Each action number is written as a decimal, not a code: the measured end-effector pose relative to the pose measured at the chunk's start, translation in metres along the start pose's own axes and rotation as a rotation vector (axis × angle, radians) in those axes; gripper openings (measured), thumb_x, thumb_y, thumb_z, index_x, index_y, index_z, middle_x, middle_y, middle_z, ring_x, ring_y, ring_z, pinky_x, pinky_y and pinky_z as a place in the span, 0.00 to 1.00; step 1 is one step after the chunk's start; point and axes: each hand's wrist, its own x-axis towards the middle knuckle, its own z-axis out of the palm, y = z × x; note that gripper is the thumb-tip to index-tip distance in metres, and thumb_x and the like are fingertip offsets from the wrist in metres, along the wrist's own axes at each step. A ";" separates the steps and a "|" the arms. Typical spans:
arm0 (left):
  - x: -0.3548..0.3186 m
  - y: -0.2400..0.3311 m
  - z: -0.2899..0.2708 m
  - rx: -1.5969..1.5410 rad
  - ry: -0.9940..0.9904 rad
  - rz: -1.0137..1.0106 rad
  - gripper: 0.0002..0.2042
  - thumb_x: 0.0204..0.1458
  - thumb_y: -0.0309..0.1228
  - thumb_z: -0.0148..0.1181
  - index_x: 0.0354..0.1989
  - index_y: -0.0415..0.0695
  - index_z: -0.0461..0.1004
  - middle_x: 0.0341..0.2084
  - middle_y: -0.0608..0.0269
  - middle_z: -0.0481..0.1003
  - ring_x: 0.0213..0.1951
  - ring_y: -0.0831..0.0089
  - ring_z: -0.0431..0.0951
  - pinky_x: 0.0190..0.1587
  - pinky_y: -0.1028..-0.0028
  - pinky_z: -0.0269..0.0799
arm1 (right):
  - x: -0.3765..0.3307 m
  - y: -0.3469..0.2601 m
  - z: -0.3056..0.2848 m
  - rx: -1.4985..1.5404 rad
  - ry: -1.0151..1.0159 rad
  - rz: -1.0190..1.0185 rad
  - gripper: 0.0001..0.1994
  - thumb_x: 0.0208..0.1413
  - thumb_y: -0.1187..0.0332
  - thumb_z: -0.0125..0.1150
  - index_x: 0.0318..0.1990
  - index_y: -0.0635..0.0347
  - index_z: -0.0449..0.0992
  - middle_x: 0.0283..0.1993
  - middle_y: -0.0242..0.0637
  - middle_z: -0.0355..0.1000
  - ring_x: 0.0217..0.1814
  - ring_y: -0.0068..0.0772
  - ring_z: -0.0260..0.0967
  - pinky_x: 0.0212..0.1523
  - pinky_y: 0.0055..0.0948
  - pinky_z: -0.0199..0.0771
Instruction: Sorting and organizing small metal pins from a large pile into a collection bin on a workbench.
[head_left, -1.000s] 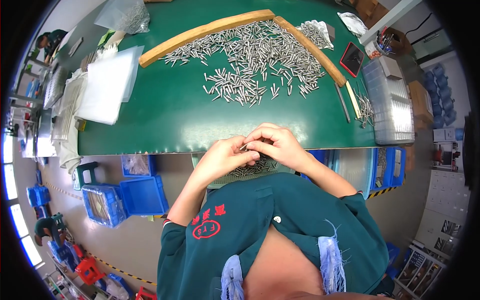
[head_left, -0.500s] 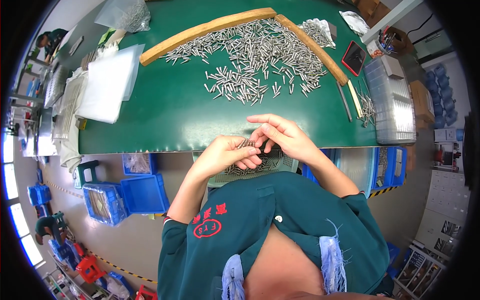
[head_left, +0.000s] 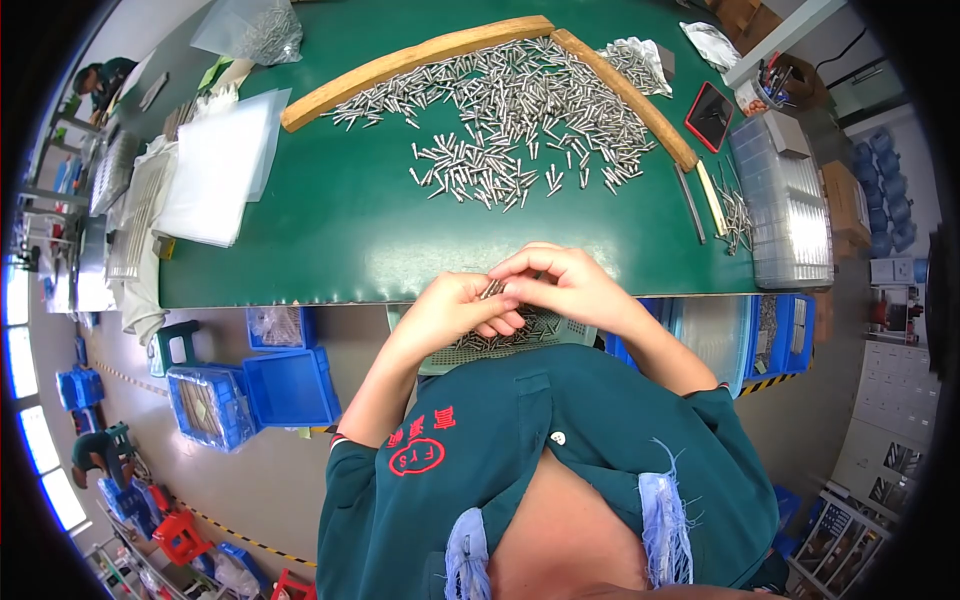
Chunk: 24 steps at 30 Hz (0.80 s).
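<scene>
At the near edge of the green table, my left hand (head_left: 446, 308) is closed around a small bunch of slim metal pins (head_left: 492, 289). My right hand (head_left: 565, 285) meets it from the right, thumb and fingers bent together at the same pins; its fingertips partly cover them. Just below both hands, a pale green basket (head_left: 578, 334) holds more metal pins (head_left: 490, 342), partly hidden by my hands. Farther off on the table lies a wide heap of loose metal pins (head_left: 510, 100).
Two wooden bars (head_left: 420, 60) border the heap at the back and right. A red-edged phone (head_left: 710, 115) and a clear plastic box (head_left: 780, 215) are at the right. Plastic sheets (head_left: 212, 180) lie at the left. Blue bins (head_left: 290, 385) stand below the table.
My right hand's fingers have curled in from a more outstretched pose and come over to the pins at my left hand. The left hand has hardly moved.
</scene>
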 end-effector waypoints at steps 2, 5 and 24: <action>-0.002 0.006 0.006 0.076 0.057 -0.027 0.12 0.58 0.32 0.55 0.38 0.33 0.76 0.30 0.57 0.80 0.32 0.75 0.81 0.34 0.78 0.77 | 0.000 -0.003 0.008 -0.500 0.125 -0.236 0.07 0.57 0.71 0.59 0.40 0.63 0.77 0.34 0.28 0.73 0.34 0.21 0.71 0.35 0.23 0.71; -0.006 0.011 0.009 0.197 0.079 0.009 0.11 0.58 0.29 0.54 0.40 0.33 0.75 0.31 0.56 0.80 0.34 0.75 0.81 0.36 0.77 0.77 | 0.008 0.021 0.006 -0.198 0.086 -0.146 0.07 0.58 0.68 0.58 0.39 0.62 0.76 0.34 0.28 0.73 0.34 0.20 0.71 0.34 0.21 0.71; -0.013 0.002 -0.031 0.291 0.499 0.180 0.11 0.58 0.28 0.52 0.46 0.36 0.74 0.34 0.58 0.80 0.37 0.76 0.79 0.42 0.77 0.74 | 0.002 0.031 -0.004 0.010 -0.138 -0.002 0.10 0.57 0.67 0.61 0.42 0.63 0.76 0.37 0.28 0.75 0.37 0.16 0.70 0.37 0.20 0.71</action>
